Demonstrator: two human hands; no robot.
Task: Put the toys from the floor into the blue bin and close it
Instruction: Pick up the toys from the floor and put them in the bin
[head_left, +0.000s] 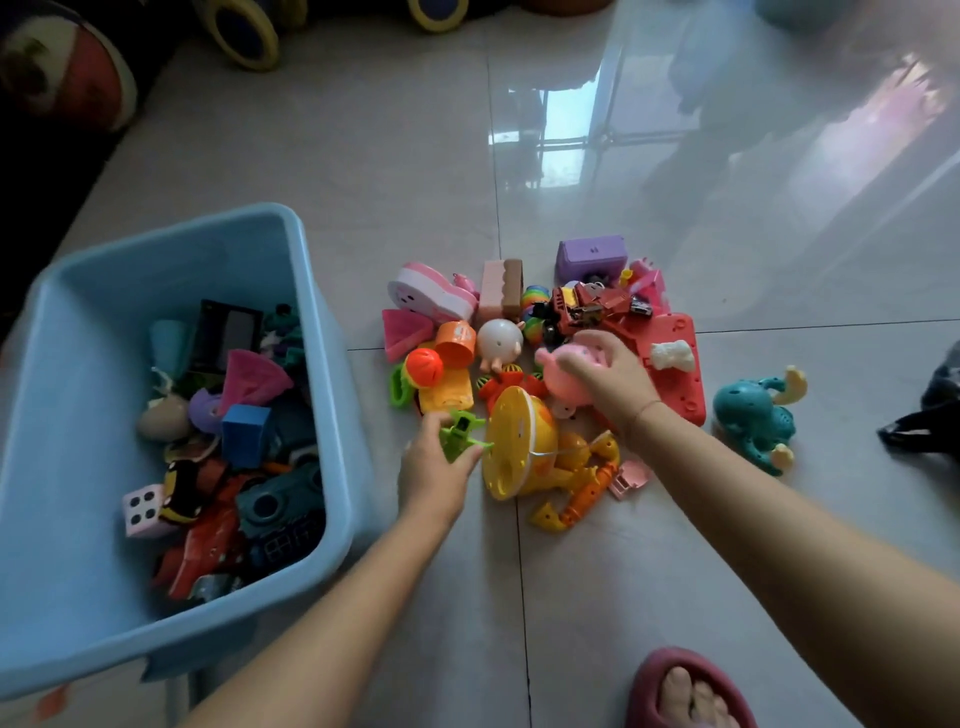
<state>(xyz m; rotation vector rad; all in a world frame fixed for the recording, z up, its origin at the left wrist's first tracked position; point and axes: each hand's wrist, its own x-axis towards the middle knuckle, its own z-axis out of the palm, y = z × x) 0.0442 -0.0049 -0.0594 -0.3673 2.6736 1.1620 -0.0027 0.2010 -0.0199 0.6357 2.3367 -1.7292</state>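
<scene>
- Your left hand has its fingers curled around a small green toy, beside the yellow toy.
- Your right hand is wrapped over a pink pig toy; it looks gripped, though your fingers hide the contact.
- The blue bin stands left, open, part filled.
- The toy pile lies right of it on the floor.

Blue bin; pink dice, black dots; teal whale; purple box.
</scene>
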